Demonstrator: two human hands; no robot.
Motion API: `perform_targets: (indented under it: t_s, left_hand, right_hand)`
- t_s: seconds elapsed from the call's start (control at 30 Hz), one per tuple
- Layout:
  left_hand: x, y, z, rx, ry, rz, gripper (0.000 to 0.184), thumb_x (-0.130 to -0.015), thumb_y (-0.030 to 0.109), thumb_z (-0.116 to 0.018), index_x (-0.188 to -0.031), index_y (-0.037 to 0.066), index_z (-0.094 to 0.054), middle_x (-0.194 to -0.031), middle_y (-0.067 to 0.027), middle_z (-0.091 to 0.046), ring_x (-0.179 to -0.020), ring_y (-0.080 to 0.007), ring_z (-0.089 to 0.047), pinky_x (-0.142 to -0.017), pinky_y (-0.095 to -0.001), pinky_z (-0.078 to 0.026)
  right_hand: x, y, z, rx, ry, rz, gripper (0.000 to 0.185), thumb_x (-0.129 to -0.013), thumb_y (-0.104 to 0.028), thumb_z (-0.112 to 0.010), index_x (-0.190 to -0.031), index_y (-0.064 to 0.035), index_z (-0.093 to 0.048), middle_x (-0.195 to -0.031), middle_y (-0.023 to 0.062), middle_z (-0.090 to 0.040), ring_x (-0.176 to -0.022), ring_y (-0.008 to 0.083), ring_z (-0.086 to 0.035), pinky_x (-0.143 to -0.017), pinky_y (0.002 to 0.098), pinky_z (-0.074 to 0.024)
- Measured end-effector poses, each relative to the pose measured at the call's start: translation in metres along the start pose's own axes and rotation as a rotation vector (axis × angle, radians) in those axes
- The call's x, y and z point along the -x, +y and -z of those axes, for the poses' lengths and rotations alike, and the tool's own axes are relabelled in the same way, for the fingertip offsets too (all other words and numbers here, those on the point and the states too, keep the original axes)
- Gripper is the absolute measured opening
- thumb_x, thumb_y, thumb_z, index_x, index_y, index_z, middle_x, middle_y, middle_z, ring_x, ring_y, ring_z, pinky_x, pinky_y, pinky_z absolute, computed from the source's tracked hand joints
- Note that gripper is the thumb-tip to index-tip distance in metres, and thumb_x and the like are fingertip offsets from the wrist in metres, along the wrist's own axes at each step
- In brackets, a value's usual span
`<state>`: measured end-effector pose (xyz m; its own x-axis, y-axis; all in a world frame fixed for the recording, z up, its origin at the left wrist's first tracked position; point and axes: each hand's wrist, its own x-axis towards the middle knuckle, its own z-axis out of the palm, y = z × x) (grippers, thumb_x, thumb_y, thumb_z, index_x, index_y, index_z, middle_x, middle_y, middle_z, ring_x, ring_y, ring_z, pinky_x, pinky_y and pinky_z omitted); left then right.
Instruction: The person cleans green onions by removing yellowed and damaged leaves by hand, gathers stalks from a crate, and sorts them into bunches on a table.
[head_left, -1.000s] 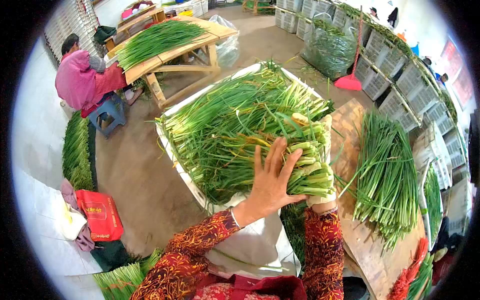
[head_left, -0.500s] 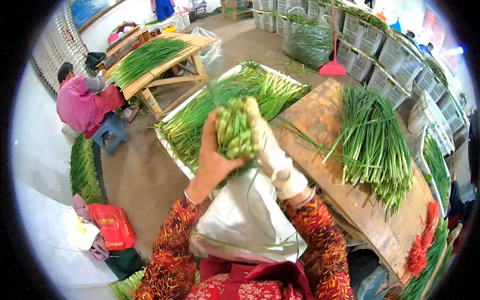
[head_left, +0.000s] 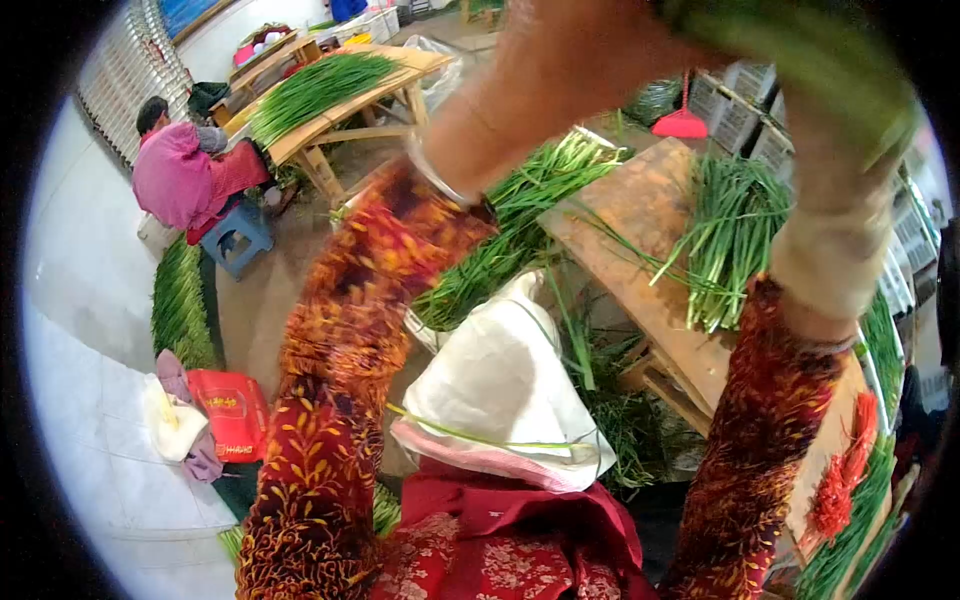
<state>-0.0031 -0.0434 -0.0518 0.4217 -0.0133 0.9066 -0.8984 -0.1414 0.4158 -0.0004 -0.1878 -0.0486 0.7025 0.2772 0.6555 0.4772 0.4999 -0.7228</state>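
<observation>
A bunch of chives [head_left: 800,50], badly blurred, is raised high at the upper right, close to the camera. My left hand [head_left: 590,70] reaches across to it and is closed at its near side; motion smears the fingers. My right hand [head_left: 835,190], in a pale glove, grips the bunch from below, its fingers mostly hidden behind the green. Under my arms, a white cloth [head_left: 490,390] covers my lap, with a loose green blade across it. More chives [head_left: 735,235] lie piled on the wooden board [head_left: 630,210] to the right.
A white tray of chives [head_left: 540,200] stands ahead, partly behind my left arm. Red ties [head_left: 845,470] lie on the board's near end. At the left, a person [head_left: 185,180] sits at a wooden table [head_left: 400,65] with chives. A red bag [head_left: 230,415] lies lower left.
Both hands have swung up and to the right with the bunch, from above the tray to near the camera. The white cloth and loose stalks beside the board are more exposed.
</observation>
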Motion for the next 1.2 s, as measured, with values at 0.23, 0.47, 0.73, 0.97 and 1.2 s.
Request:
perform_targets:
  t_s: [0.23, 0.47, 0.73, 0.97, 1.2]
  left_hand:
    - [0.194, -0.071, -0.072, -0.073, 0.107, 0.278, 0.061, -0.070, 0.016, -0.065, -0.123, 0.007, -0.037, -0.126, -0.0142, -0.038, -0.118, -0.0301, -0.033, -0.100, -0.0427, -0.023]
    - [0.295, -0.059, -0.030, -0.511, -0.417, 0.415, 0.068, -0.080, 0.024, -0.056, -0.133, 0.002, -0.019, -0.138, -0.0214, -0.015, -0.129, -0.0360, -0.015, -0.105, -0.0413, -0.015]
    - [0.292, -0.050, -0.007, 0.075, -0.261, 0.740, 0.081, -0.077, 0.030, -0.062, -0.136, 0.004, -0.012, -0.141, -0.0127, -0.016, -0.130, -0.0245, -0.016, -0.105, -0.0355, -0.017]
    - [0.278, -0.049, 0.011, 0.055, -0.404, 0.696, 0.077, -0.080, 0.023, -0.058, -0.138, 0.008, -0.009, -0.141, -0.0130, -0.016, -0.130, -0.0255, -0.015, -0.106, -0.0341, -0.013]
    - [0.259, -0.061, 0.040, 0.622, -0.396, 1.081, 0.073, -0.078, 0.008, -0.056, -0.137, 0.010, -0.014, -0.141, -0.0066, -0.017, -0.130, -0.0218, -0.019, -0.104, -0.0335, -0.022]
  right_hand:
    - [0.109, 0.112, 0.052, 0.343, 0.282, -0.143, 0.034, -0.088, -0.038, -0.040, -0.093, -0.0122, -0.061, -0.101, 0.0024, -0.059, -0.105, 0.0174, -0.049, -0.099, 0.0349, -0.0242]
    - [0.174, 0.150, 0.048, 0.851, -0.053, -0.096, 0.029, -0.089, -0.029, -0.040, -0.089, -0.0135, -0.063, -0.107, 0.0009, -0.058, -0.113, 0.0192, -0.043, -0.104, 0.0375, -0.0141]
    - [0.200, 0.107, 0.041, 0.641, 0.470, -0.164, 0.037, -0.088, -0.030, -0.043, -0.115, -0.0071, -0.051, -0.129, 0.0120, -0.040, -0.123, 0.0241, -0.033, -0.103, 0.0370, -0.0245]
    - [0.269, 0.096, 0.064, 0.256, 0.536, -0.817, 0.062, -0.086, -0.052, -0.040, -0.122, -0.0016, -0.043, -0.112, 0.0129, -0.053, -0.104, 0.0247, -0.052, -0.085, 0.0352, -0.0420]
    - [0.233, 0.142, 0.052, -0.261, 0.429, -0.906, 0.083, -0.077, -0.067, -0.039, -0.131, -0.0041, -0.030, -0.124, 0.0144, -0.043, -0.110, 0.0263, -0.046, -0.091, 0.0385, -0.0391]
